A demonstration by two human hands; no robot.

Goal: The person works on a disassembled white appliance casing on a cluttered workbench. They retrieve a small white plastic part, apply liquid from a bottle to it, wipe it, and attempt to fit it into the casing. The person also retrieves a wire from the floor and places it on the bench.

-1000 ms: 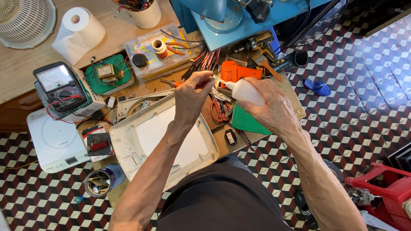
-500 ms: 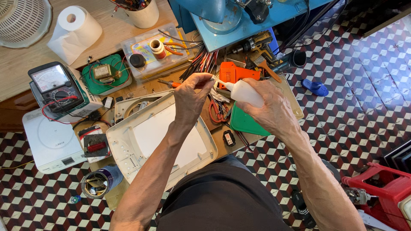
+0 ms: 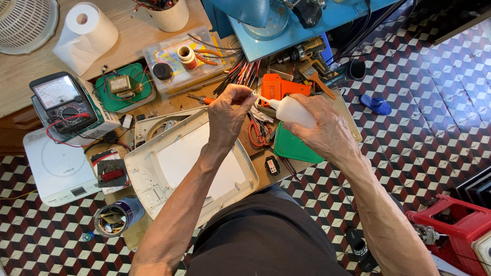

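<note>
The white squeeze bottle (image 3: 294, 111) lies tilted in the right hand (image 3: 327, 130), whose fingers are wrapped and pressed around its body, so that its thin nozzle points left toward the left hand (image 3: 227, 115). That hand is closed, fingertips pinched together at the nozzle's tip; whatever small part they hold is too tiny to make out. Both hands hang above the middle of the workbench, over a pair of red-handled scissors (image 3: 257, 134) and a green lid (image 3: 292, 148). Below the left forearm lies a white plastic housing (image 3: 169, 174), open side up, near the front edge. Toward the left edge sit an analogue multimeter (image 3: 61, 102) and a paper roll (image 3: 84, 30); an orange tool (image 3: 279, 87) lies behind the bottle. The wooden bench (image 3: 30, 76) is crowded, and the floor (image 3: 434, 102) around it is patterned tile.
</note>
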